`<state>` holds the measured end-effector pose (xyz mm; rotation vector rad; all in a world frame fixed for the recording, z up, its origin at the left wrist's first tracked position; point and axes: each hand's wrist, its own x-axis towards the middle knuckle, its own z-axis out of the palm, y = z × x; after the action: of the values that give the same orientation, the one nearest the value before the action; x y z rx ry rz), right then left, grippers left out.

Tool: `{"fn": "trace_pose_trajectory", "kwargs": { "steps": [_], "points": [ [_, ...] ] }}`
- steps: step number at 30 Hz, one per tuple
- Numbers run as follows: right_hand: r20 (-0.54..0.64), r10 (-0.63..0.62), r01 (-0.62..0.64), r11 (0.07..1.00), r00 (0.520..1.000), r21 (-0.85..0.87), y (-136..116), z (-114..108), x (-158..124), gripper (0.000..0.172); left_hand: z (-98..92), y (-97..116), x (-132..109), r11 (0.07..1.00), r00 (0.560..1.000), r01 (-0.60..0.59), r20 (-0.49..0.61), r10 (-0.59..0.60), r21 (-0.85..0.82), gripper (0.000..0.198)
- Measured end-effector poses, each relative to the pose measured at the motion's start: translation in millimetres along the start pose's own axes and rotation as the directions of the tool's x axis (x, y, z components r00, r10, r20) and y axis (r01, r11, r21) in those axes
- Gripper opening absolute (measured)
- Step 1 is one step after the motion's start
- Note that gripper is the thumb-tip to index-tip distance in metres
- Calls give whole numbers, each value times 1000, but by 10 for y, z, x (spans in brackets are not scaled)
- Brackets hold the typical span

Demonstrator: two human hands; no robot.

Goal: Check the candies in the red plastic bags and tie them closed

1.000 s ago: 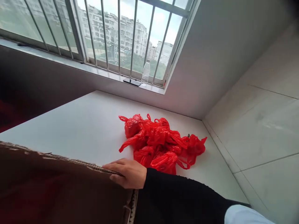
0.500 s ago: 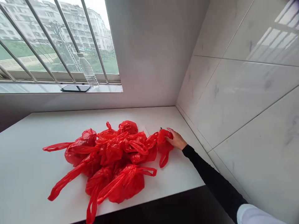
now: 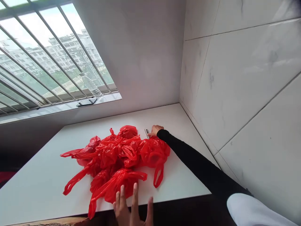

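Note:
A heap of tied red plastic bags [image 3: 115, 157] lies on the white table [image 3: 42, 175]. My right hand [image 3: 154, 130], at the end of a black sleeve, reaches past the heap's far right side. Its fingers are curled onto a small metal object [image 3: 146, 132] lying on the table; whether they grip it is unclear. My left hand [image 3: 133, 205] rises at the table's near edge with fingers stretched out and apart, holding nothing, just in front of the nearest red bag [image 3: 117, 188].
A barred window [image 3: 47, 62] stands behind the table, with a clear water bottle [image 3: 91, 86] and a dark phone [image 3: 86, 102] on its sill. A tiled wall [image 3: 235, 78] runs along the table's right side. A cardboard edge [image 3: 47, 222] shows at the bottom left.
My right hand has let go of the rightmost red bag and moved further back to the small metal object. My left hand has come into view at the bottom. The view has tilted.

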<state>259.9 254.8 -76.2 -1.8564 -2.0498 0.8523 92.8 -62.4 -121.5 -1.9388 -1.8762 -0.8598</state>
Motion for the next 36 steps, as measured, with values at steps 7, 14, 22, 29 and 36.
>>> {"fn": "trace_pose_trajectory", "kwargs": {
  "steps": [7, 14, 22, 29, 36],
  "points": [
    [-69, -57, 48, 991, 996, -126, 84, -242, 89, 33, 374, 320, 231, 995, 999, 22, 42, -26, 94, 114],
    [34, -349, 347, 908, 937, -235, 131, 61, 192, 38, 699, 87, 246, 994, 993, 95, 66, -99, 54, 115],
    [224, -429, 480, 832, 875, -280, 67, 290, 311, 42, 894, 30, 396, 968, 964, 220, 125, -234, 117, 93],
    [121, -278, 304, 867, 953, -394, 111, 103, 539, 47, 1007, -305, 927, 949, 928, 311, 203, -313, 41, 42],
    [-28, -262, 244, 927, 965, -286, -195, -24, 890, 50, 423, -614, 1235, 933, 958, 146, -188, -216, -328, 37]
  ]
}}
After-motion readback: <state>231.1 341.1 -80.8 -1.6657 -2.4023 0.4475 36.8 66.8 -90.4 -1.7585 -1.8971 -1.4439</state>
